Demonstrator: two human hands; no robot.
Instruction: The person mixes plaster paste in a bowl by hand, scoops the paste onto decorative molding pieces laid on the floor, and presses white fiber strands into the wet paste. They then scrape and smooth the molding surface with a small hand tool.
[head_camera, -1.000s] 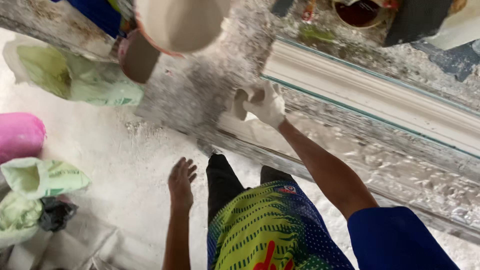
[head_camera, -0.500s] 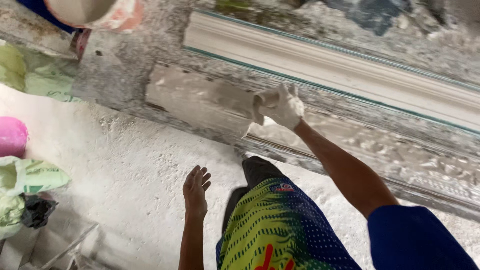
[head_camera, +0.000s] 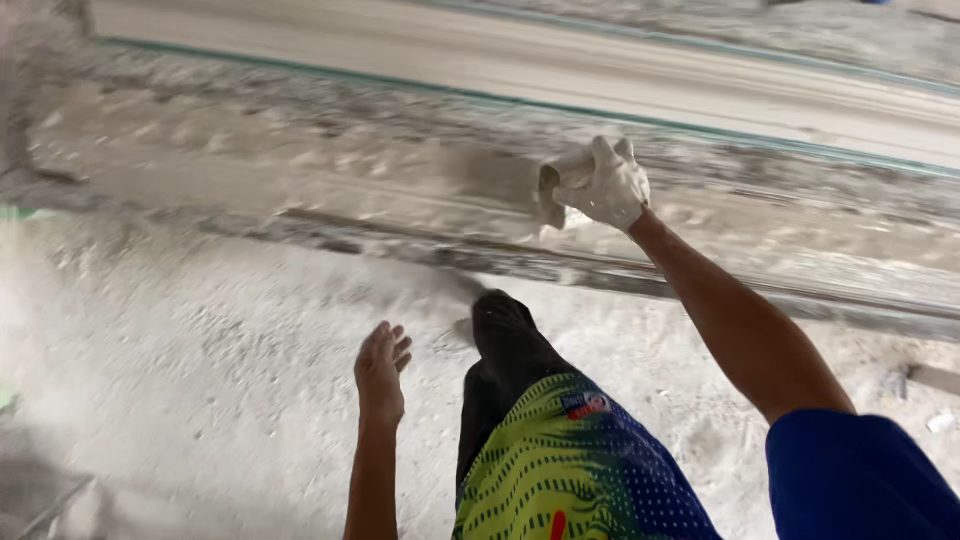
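The long plaster-caked bench (head_camera: 300, 170) had slid left across the view; the white moulding (head_camera: 600, 70) lay along its far side. The gloved right hand (head_camera: 610, 185) had travelled rightward, grip closed on a pale rag (head_camera: 556, 190) (pressed to the surface). The bare left hand (head_camera: 381, 365) hung open, empty.

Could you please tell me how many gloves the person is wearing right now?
1: a white glove on the right hand, pressing a pale wad against the long moulding. The left hand hangs bare.

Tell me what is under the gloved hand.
The gloved right hand presses a pale wad, perhaps a cloth, against the plaster-crusted bench face. The surface directly beneath it is covered.
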